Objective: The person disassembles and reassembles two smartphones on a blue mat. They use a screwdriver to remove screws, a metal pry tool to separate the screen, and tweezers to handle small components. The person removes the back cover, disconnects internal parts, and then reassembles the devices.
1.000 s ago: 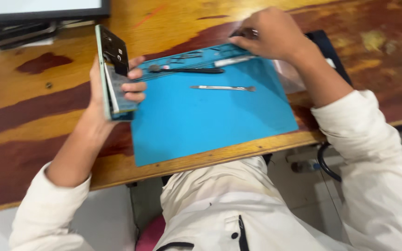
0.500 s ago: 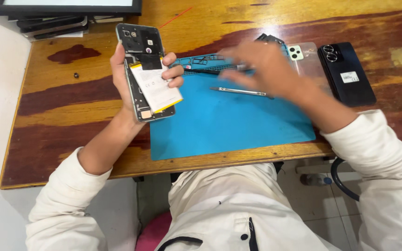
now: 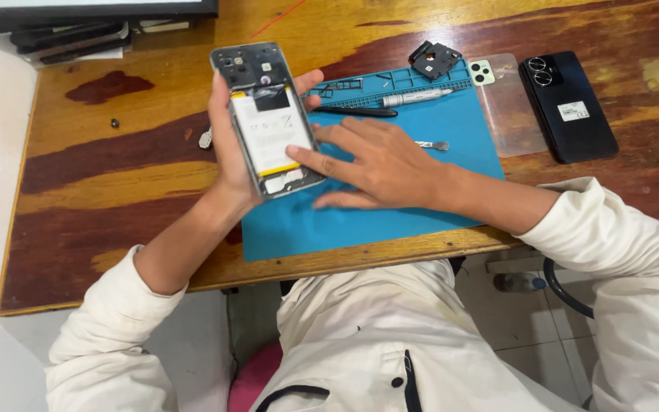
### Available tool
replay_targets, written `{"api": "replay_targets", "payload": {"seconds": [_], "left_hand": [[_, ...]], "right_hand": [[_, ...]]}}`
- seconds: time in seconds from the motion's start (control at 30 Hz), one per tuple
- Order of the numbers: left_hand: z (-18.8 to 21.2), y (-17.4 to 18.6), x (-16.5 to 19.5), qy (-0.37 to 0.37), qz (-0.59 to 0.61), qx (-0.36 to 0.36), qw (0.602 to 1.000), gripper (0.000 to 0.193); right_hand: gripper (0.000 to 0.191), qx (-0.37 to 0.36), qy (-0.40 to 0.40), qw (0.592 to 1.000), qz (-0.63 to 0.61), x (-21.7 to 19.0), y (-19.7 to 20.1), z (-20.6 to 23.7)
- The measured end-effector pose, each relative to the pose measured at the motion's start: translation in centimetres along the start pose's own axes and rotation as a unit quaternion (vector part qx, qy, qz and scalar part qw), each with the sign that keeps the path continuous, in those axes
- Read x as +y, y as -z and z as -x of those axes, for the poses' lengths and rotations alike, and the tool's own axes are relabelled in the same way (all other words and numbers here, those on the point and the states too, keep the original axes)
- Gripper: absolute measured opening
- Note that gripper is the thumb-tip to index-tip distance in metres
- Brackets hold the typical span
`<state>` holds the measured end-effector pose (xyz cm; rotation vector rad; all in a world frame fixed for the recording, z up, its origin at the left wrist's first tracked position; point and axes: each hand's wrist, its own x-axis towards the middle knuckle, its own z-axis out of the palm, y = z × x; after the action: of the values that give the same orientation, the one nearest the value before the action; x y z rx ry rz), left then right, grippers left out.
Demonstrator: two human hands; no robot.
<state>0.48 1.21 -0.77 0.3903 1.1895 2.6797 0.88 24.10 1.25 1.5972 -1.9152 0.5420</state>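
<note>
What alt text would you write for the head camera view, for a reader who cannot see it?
A person's left hand holds an opened phone with its back removed, while the right hand touches its lower edge. Below lies a blue mat on a wooden desk, with a black phone nearby.

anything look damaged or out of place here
The opened silver phone in the left hand has no back cover, so its white battery is exposed. A small dark screw lies loose on the wooden table, off the blue mat.
</note>
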Motion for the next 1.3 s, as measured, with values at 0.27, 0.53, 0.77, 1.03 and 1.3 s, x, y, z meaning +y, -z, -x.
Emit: {"api": "replay_targets", "payload": {"seconds": [0.27,0.53,0.77,1.03,1.3], "left_hand": [[-0.4,1.7,3.3,0.126,-0.273,0.106,0.948,0.035],[5.0,5.8,10.5,0.141,-0.486,0.237,0.829,0.049],[8.6,7.5,10.6,0.178,-0.526,0.276,0.785,0.051],[8.2,6.8,10.5,0.217,-0.683,0.240,0.655,0.064],[6.3,5.0,9.8,0.167,-0.887,0.150,0.404,0.072]], "right_hand": [[0.062,-0.040,0.001,0.995,0.089,1.6,-0.7,0.9],[0.044,-0.041,-0.067,0.995,0.068,4.1,-0.1,1.9],[0.043,-0.056,-0.073,0.994,0.060,4.2,-1.0,2.0],[0.042,-0.062,-0.091,0.993,0.050,4.0,-0.7,1.5],[0.043,-0.057,-0.086,0.993,0.052,4.0,-0.6,1.7]]}}
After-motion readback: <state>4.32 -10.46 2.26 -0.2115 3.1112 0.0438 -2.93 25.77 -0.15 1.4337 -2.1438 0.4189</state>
